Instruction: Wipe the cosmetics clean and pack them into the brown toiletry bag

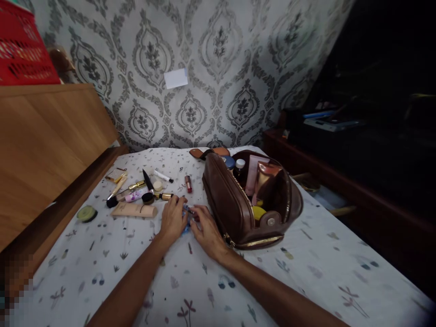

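My left hand point(174, 219) and my right hand point(208, 232) meet over the cloth, fingers curled in around a small blue item point(185, 228). Most of that item is covered by my fingers, so its kind does not show. Just right of my right hand stands an unzipped brown makeup bag point(226, 200). Inside it are a pink tube point(252, 175), a copper-coloured pouch point(268, 179), a white-capped bottle point(240, 164) and something yellow point(259, 212). Beyond my hands lies a red lip gloss tube point(188, 184). A beige squeeze tube point(134, 210) lies left of my left hand.
Several cosmetics lie at the left, among them a black pointed item point(148, 180), a white pen-like tube point(164, 175) and a green round jar point(86, 213). A wooden panel point(54, 141) borders the left side. A patterned wall point(218, 81) rises behind; dark furniture point(340, 181) stands right.
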A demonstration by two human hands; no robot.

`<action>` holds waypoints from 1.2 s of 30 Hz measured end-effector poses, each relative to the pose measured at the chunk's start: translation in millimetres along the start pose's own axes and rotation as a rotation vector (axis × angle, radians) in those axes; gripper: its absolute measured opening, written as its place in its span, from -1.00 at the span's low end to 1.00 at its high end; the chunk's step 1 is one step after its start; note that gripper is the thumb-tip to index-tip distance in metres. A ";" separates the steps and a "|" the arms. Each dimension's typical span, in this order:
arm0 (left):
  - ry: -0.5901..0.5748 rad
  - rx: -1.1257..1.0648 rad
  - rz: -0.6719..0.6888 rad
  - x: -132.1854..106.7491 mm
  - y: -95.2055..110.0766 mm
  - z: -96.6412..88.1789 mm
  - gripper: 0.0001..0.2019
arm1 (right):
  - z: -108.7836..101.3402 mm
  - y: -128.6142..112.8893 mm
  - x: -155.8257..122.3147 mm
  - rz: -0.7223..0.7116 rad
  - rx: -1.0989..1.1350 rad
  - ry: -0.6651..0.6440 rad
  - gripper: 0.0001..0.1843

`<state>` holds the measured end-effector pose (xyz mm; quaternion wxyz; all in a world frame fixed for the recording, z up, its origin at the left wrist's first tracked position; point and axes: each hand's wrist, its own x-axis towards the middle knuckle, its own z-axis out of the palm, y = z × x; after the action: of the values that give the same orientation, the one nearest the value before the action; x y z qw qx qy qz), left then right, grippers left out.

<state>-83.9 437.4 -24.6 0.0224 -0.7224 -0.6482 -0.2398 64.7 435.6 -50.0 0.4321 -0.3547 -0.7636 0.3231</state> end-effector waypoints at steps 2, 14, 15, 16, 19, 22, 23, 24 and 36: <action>-0.007 -0.008 -0.002 -0.6 -0.6 0.6 -0.70 | 0.3 3.4 -1.0 -0.005 -0.008 -0.005 -0.60; -0.014 0.136 -0.133 19.8 -13.8 -25.5 -0.66 | 0.7 4.4 -2.6 0.013 0.032 0.014 -0.59; -0.013 0.172 -0.162 26.8 -19.7 -31.3 -0.66 | 0.6 3.1 -2.5 0.013 0.033 0.016 -0.59; -0.015 0.209 -0.189 34.3 -26.0 -36.8 -0.65 | 0.6 1.8 -2.6 0.015 0.030 0.018 -0.60; -0.039 0.307 -0.242 55.3 -42.7 -49.5 -0.63 | 1.0 -0.9 -3.0 0.024 0.024 0.025 -0.62; -0.104 0.367 -0.217 65.9 -50.2 -53.8 -0.63 | 1.9 -1.8 -3.2 0.033 0.033 0.046 -0.61; -0.135 0.378 -0.185 66.1 -50.3 -53.6 -0.63 | 2.1 -2.0 -3.2 0.038 0.034 0.050 -0.61; -0.166 0.385 -0.146 65.0 -49.4 -52.8 -0.64 | 2.2 -2.4 -3.2 0.043 0.033 0.053 -0.61; -0.473 0.422 0.065 46.4 -50.5 -45.1 -0.58 | -2.1 -11.0 -0.7 0.057 0.016 0.037 -0.66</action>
<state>-143.9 472.9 18.7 0.0280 -0.7578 -0.6475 0.0755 63.9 429.5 -40.6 0.4397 -0.3788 -0.7425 0.3345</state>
